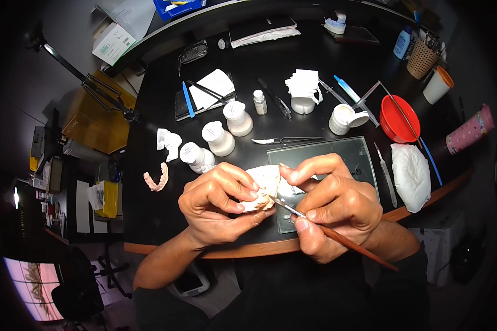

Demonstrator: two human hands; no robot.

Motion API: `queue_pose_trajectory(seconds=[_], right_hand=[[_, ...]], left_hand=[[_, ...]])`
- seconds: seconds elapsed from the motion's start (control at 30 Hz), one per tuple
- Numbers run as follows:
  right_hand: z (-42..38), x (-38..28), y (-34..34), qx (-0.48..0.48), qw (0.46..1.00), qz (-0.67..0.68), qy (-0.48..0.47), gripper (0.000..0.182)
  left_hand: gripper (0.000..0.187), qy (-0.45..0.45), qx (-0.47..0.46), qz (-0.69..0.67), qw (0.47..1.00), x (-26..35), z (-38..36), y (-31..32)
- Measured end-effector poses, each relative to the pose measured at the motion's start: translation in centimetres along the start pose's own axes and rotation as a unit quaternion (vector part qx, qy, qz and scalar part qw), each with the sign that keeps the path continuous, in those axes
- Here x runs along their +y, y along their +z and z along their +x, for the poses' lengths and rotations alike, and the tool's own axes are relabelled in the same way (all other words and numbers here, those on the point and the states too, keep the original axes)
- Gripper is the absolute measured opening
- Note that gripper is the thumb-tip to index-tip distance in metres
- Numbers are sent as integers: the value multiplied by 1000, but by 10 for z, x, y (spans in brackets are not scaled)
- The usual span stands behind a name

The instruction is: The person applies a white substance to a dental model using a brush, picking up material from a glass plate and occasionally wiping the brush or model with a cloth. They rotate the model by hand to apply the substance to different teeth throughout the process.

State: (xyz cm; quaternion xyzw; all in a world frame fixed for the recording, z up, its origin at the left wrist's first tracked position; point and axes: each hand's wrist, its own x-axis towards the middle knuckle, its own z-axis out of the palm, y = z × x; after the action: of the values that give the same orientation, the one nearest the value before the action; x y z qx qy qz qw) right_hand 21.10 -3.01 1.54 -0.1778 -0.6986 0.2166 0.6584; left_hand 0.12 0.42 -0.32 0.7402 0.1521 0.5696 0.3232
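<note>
Between the thumb and fingers of my left hand point(218, 204) is a pale dental cast point(264, 179), raised above the black table's front edge. My right hand point(337, 204) grips a thin brush point(342, 239) with a reddish-brown wooden handle and a metal ferrule. The brush tip meets or nearly meets the cast; the exact contact is too small to tell. Under and behind my hands lies a glass plate point(350, 151), partly hidden. Three white-capped jars point(219, 139) stand behind my left hand.
A pink dental arch point(156, 177) and crumpled tissue point(169, 143) lie left. Behind the glass plate are a knife point(287, 140) and an open white jar point(342, 119). To the right are a red bowl point(395, 124), a spatula point(385, 174) and a white padded bundle point(410, 176).
</note>
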Motion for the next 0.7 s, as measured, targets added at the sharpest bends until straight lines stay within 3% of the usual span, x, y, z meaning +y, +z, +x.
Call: queue_pose_trajectory(seconds=[0.7], right_hand=[[-1,-1,1,-19,1000,-1,-5,18]], left_hand=[[46,-19,-8,-32,999,1,-1,2]])
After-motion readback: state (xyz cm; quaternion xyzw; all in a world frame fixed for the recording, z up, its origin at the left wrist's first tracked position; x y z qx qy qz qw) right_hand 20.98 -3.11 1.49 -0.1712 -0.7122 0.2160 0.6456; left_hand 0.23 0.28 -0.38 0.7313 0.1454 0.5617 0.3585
